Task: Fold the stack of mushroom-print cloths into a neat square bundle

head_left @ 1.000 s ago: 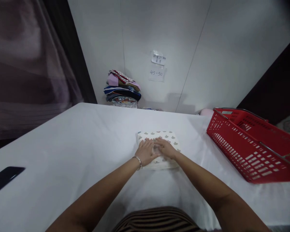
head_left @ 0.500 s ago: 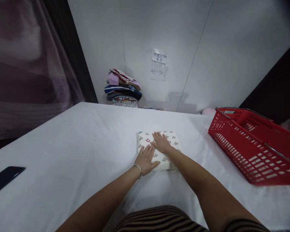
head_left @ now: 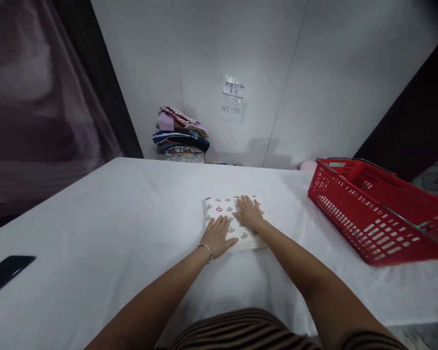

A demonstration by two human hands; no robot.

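A folded white cloth point(head_left: 237, 235) with a grey and red print lies flat on the white-covered table point(head_left: 149, 209). My left hand point(head_left: 217, 237), with a bracelet at the wrist, rests on the cloth's near left part, fingers spread. Palm down, my right hand point(head_left: 249, 212) lies on its right half, fingers also apart. Neither hand grips anything. Parts of the print are hidden beneath both hands.
A red plastic basket point(head_left: 350, 209) with metal handles stands on the right. Near the left edge lies a dark flat object point(head_left: 9, 272). Behind the table, a stack of folded fabrics point(head_left: 182, 136) rises by the wall, where paper signs point(head_left: 231, 110) hang.
My right hand has slid to the right over the cloth, away from my left hand, so the gap between them is wider. The whole view has shifted slightly.
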